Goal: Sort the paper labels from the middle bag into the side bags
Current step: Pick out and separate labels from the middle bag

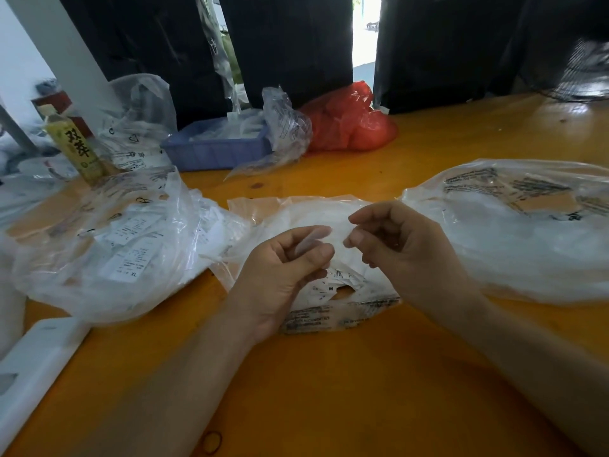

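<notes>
Paper label (309,240) in left hand (280,275), tilted up-right.

1. Both bare forearms reach forward from the near edge of the view and angle towards each other at the middle.
2. The left hand (280,275) is turned palm-up and towards the right, its fingers curled in, with the thumb pressed against them in a pinching grip.
3. The right hand (398,245) is raised a little higher, back towards the camera, fingers curled, thumb and forefinger tips brought close together.
4. The two hands sit near each other, fingertips apart.
</notes>
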